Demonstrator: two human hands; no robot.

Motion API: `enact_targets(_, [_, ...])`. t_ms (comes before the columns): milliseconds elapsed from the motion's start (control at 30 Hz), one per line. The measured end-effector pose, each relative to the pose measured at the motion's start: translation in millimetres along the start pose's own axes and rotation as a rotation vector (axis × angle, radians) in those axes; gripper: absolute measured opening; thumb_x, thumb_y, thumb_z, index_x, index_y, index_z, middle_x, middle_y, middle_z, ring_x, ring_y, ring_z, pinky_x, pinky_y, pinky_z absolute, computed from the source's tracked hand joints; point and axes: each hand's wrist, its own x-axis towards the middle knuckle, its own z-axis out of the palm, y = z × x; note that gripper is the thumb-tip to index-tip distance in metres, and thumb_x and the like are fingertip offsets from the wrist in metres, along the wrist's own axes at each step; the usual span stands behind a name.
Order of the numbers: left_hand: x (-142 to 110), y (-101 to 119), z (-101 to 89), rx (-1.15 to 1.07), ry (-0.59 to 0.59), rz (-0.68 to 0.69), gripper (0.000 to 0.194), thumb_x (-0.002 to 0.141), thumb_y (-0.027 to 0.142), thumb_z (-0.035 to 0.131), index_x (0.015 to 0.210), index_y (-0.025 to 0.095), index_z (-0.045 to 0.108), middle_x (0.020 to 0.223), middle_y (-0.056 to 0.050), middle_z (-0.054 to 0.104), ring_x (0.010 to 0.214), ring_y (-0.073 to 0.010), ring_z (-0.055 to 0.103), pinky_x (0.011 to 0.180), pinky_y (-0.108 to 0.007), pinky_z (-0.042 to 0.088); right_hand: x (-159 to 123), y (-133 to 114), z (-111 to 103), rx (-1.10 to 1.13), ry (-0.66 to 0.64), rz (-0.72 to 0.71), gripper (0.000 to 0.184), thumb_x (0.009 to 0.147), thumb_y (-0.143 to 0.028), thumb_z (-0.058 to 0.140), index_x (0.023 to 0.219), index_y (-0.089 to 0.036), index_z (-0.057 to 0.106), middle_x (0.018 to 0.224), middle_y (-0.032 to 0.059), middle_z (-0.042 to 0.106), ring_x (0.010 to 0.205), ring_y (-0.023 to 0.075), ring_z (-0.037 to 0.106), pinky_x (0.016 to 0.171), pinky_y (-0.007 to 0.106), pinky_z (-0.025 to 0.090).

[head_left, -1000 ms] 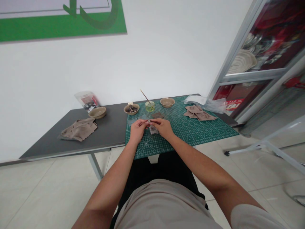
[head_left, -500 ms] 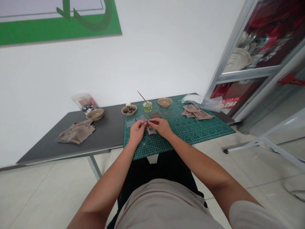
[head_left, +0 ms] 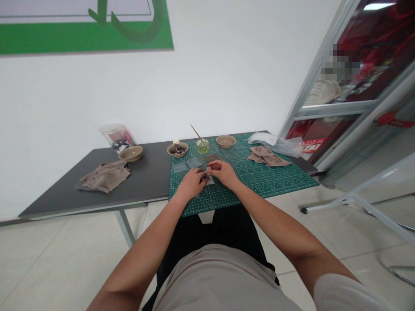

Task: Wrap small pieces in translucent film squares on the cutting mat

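Over the green cutting mat my two hands work close together. My right hand pinches a small greyish piece between thumb and fingertips; its kind is too small to make out. My left hand is bent with its fingers closed at a small dark piece, mostly hidden by the fingers. Beneath the fingertips lies a pale, patterned scrap. Just beyond are two grey-blue squares, one on the left and one nearer the middle, and a brown square.
Along the back stand a bowl of dark pieces, a glass jar of yellow-green liquid with a stick, and another bowl. Cloths lie right and left. A plastic bag, tub and bowl are farther out.
My hands were fingertip to fingertip; now they are slightly apart. The left hand has lowered toward the pale scrap, while the right shows a greyish piece in its pinch.
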Motion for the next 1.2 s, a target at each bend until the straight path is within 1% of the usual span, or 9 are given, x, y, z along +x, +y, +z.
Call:
enact_targets(100, [-3.9, 0.3, -2.1, 0.117, -0.043, 0.006, 0.026, 0.084, 0.025, 0.060, 0.107, 0.016, 0.067, 0.115, -0.012, 0.064, 0.108, -0.0260, 0.057, 0.099, -0.042, 0.045, -1.5, -1.5, 0.5, -0.200, -0.037, -0.020, 0.024, 0.071, -0.022, 0.072, 0.094, -0.020, 0.070, 0.082, 0.0010, 0.072, 0.080, 0.0163, 0.069, 0.075, 0.029, 0.053])
enact_targets(200, [-6.2, 1.8, -3.2, 0.166, -0.058, 0.001, 0.030, 0.085, 0.029, 0.060, 0.111, 0.015, 0.065, 0.120, -0.010, 0.063, 0.112, -0.0258, 0.055, 0.101, -0.041, 0.044, -3.3, -4.5, -0.1, -0.401, -0.091, -0.088, 0.024, 0.070, -0.018, 0.070, 0.094, -0.021, 0.072, 0.077, -0.0001, 0.071, 0.072, 0.0148, 0.066, 0.073, 0.027, 0.051])
enact_targets(367, [-5.9, 3.0, -4.6, 0.191, -0.083, 0.009, 0.034, 0.086, 0.030, 0.058, 0.116, 0.015, 0.063, 0.121, -0.011, 0.062, 0.110, -0.0258, 0.055, 0.100, -0.041, 0.045, -3.7, -11.2, -0.2, -0.627, -0.132, -0.218, 0.021, 0.071, -0.018, 0.071, 0.092, -0.022, 0.076, 0.087, 0.0022, 0.072, 0.085, 0.0177, 0.063, 0.079, 0.029, 0.046])
enact_targets(500, [-6.5, 2.1, -4.6, 0.177, -0.076, 0.008, 0.034, 0.085, 0.030, 0.059, 0.117, 0.016, 0.063, 0.121, -0.010, 0.061, 0.110, -0.0255, 0.055, 0.101, -0.042, 0.045, -2.6, -14.2, 0.2, -0.645, -0.181, -0.171, 0.017, 0.075, -0.020, 0.070, 0.091, -0.024, 0.077, 0.084, 0.0006, 0.074, 0.080, 0.0165, 0.063, 0.075, 0.027, 0.045])
enact_targets(700, [-6.1, -2.5, -4.5, 0.124, -0.073, -0.006, 0.033, 0.083, 0.025, 0.060, 0.113, 0.014, 0.065, 0.119, -0.011, 0.060, 0.110, -0.0250, 0.054, 0.102, -0.041, 0.045, -5.1, -10.4, -4.8, -0.675, -0.202, -0.258, 0.006, 0.077, -0.023, 0.074, 0.082, -0.023, 0.077, 0.087, 0.0004, 0.075, 0.089, 0.0190, 0.061, 0.081, 0.029, 0.043])
enact_targets(833, [-4.7, -2.5, -5.6, 0.121, -0.099, -0.001, 0.033, 0.083, 0.025, 0.060, 0.113, 0.015, 0.066, 0.117, -0.011, 0.060, 0.108, -0.0258, 0.055, 0.100, -0.043, 0.045, -4.6, -8.4, -7.8, -0.700, -0.199, -0.263, 0.005, 0.079, -0.023, 0.073, 0.082, -0.024, 0.077, 0.086, -0.0001, 0.075, 0.089, 0.0191, 0.060, 0.081, 0.029, 0.043])
enact_targets(1000, [-5.2, 1.2, -6.4, 0.146, -0.084, -0.002, 0.035, 0.084, 0.024, 0.058, 0.116, 0.012, 0.064, 0.115, -0.012, 0.061, 0.106, -0.0262, 0.054, 0.099, -0.042, 0.045, 0.5, -10.9, -0.2, -0.751, -0.210, -0.277, 0.007, 0.080, -0.021, 0.071, 0.082, -0.023, 0.077, 0.085, 0.0014, 0.075, 0.088, 0.0195, 0.060, 0.082, 0.031, 0.042])
enact_targets(1100, [-5.5, 1.7, -6.4, 0.148, -0.085, -0.007, 0.036, 0.082, 0.023, 0.059, 0.116, 0.012, 0.064, 0.115, -0.012, 0.061, 0.106, -0.0259, 0.054, 0.099, -0.041, 0.045, -1.2, -12.4, 2.3, -0.731, -0.239, -0.301, 0.008, 0.079, -0.019, 0.071, 0.080, -0.024, 0.077, 0.085, 0.0000, 0.075, 0.087, 0.0184, 0.060, 0.082, 0.030, 0.042])
enact_targets(1200, [-6.2, 1.5, -6.3, 0.149, -0.081, -0.007, 0.036, 0.083, 0.023, 0.058, 0.116, 0.012, 0.064, 0.116, -0.011, 0.061, 0.105, -0.0255, 0.054, 0.099, -0.041, 0.045, -5.6, -11.6, -2.5, -0.693, -0.263, -0.329, 0.006, 0.077, -0.018, 0.073, 0.078, -0.023, 0.076, 0.086, -0.0006, 0.075, 0.086, 0.0177, 0.061, 0.083, 0.030, 0.042])
